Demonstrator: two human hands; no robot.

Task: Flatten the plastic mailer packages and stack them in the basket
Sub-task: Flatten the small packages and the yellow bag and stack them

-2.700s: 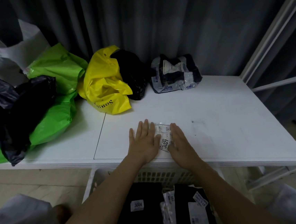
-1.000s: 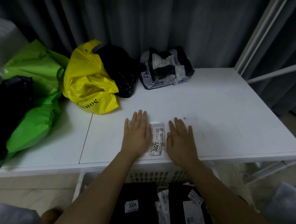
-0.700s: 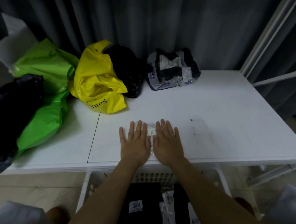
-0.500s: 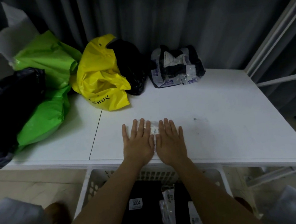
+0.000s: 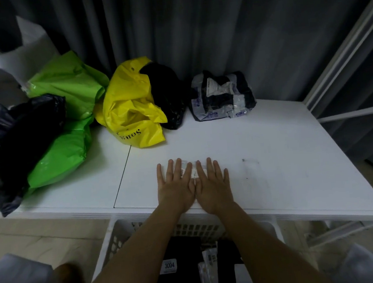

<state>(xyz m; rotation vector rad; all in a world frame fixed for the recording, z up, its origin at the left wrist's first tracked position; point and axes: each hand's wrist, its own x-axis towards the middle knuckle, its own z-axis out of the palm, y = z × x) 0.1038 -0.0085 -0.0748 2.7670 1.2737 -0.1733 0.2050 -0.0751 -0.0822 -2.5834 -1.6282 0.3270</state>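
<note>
A small clear mailer with a white label (image 5: 193,172) lies flat near the front edge of the white table (image 5: 273,155). My left hand (image 5: 175,185) and my right hand (image 5: 212,184) press down on it side by side, fingers straight, and cover most of it. Below the table edge stands a white basket (image 5: 119,236) holding several flat black mailers with white labels (image 5: 170,266). At the back of the table wait a crumpled black-and-clear package (image 5: 221,95), a yellow bag (image 5: 130,110), a black bag (image 5: 165,93) and green bags (image 5: 65,121).
A large black bag (image 5: 10,140) and a white bag (image 5: 2,65) pile up at the far left. A dark curtain hangs behind the table. A white metal frame (image 5: 343,53) stands at the right. The table's right half bears only small marks.
My hands slid apart across the small mailer, uncovering its label, then came back together over it. Now they lie side by side and hide most of it.
</note>
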